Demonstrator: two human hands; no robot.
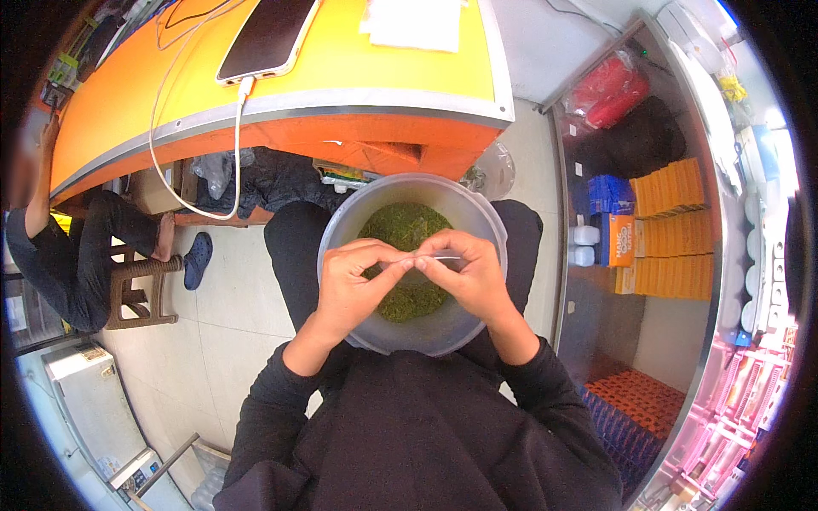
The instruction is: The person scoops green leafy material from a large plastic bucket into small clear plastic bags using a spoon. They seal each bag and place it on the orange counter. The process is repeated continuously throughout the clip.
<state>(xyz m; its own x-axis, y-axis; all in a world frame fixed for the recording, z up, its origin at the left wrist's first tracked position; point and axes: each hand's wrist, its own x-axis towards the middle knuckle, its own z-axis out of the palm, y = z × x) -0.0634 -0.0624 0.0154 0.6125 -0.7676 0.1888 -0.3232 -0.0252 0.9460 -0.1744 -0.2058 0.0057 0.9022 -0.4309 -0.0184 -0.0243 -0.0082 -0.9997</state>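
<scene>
A round translucent plastic tub (333, 239) stands between my knees, with chopped green plant matter (409, 300) at its bottom. Over the tub, my left hand (358, 281) and my right hand (466, 271) meet fingertip to fingertip. A thin, pale strand (447, 257) is pinched between thumb and forefinger of both hands; its exact kind is too small to tell.
Ahead is a yellow-topped table (345, 76) with a plugged-in smartphone (265, 38) and white paper sheets (415, 25). Another person (70, 255) sits at left by a brown plastic stool (144, 265). At right, a shelf unit (556, 191) holds orange boxes (674, 236).
</scene>
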